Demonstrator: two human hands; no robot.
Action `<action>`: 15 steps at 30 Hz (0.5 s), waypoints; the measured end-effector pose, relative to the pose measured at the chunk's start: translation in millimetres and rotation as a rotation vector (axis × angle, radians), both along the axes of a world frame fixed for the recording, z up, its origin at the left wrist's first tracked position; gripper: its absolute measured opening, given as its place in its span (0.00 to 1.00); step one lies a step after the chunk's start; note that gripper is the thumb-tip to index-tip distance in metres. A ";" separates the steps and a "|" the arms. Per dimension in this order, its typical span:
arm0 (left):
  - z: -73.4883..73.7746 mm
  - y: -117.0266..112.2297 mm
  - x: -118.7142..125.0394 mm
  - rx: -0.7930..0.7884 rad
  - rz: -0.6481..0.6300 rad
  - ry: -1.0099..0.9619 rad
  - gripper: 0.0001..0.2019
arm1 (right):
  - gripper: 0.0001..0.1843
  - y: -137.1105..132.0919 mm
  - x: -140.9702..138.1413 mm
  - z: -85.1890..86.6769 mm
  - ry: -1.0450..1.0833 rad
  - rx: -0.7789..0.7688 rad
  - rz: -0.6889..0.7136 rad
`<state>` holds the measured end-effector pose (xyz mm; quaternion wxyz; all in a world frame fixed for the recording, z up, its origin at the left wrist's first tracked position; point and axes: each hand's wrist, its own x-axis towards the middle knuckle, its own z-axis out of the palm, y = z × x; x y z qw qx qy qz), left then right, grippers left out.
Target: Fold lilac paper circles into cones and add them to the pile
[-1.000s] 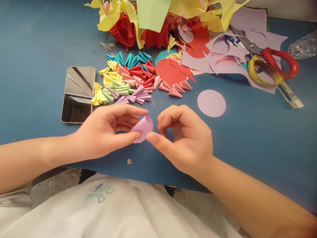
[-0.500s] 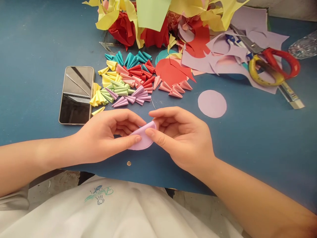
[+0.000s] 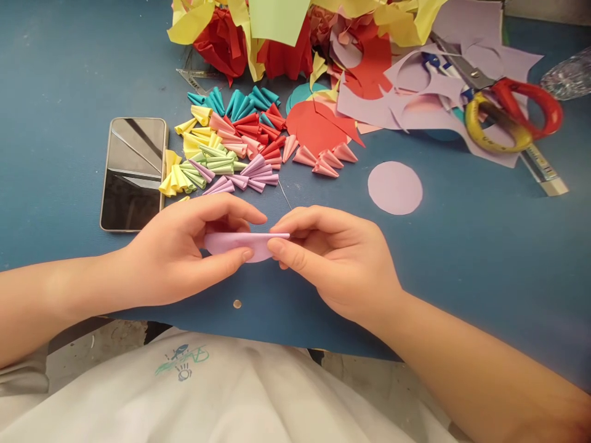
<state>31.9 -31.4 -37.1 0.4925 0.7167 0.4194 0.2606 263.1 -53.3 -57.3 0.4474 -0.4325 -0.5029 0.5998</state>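
Observation:
Between my two hands is a folded lilac paper circle (image 3: 226, 243), its straight crease facing away from me. My left hand (image 3: 184, 246) holds it from the left, thumb on the near face and index finger raised off the crease. At the right end of the fold, my right hand (image 3: 341, 258) pinches the paper between thumb and fingers. Just beyond the hands lies a pile of small paper cones in teal, red, pink, yellow, green and lilac cones (image 3: 253, 172). A flat lilac paper circle (image 3: 395, 188) rests to the right of my right hand.
A phone (image 3: 133, 175) lies left of the cones. Scissors (image 3: 498, 117) and a cutter knife (image 3: 545, 172) sit on lilac paper scraps (image 3: 369, 104) at the far right. Crumpled red and yellow paper (image 3: 221, 46) stands at the back. A small round disc (image 3: 237, 304) lies near the table edge.
The folded lilac circle has turned so its crease runs level, and more of it shows toward my left hand. My left index finger has lifted away from the crease.

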 end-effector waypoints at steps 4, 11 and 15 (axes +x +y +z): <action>-0.3 0.0 0.5 -0.087 0.065 -0.091 0.16 | 0.11 -0.8 -0.4 1.7 -0.009 -0.030 -0.021; 0.7 8.4 -0.5 -0.200 0.132 -0.221 0.22 | 0.09 -0.8 1.2 4.0 -0.078 -0.079 -0.043; 3.3 13.3 -0.4 -0.278 0.156 -0.230 0.23 | 0.06 0.4 6.1 6.7 -0.126 -0.096 0.003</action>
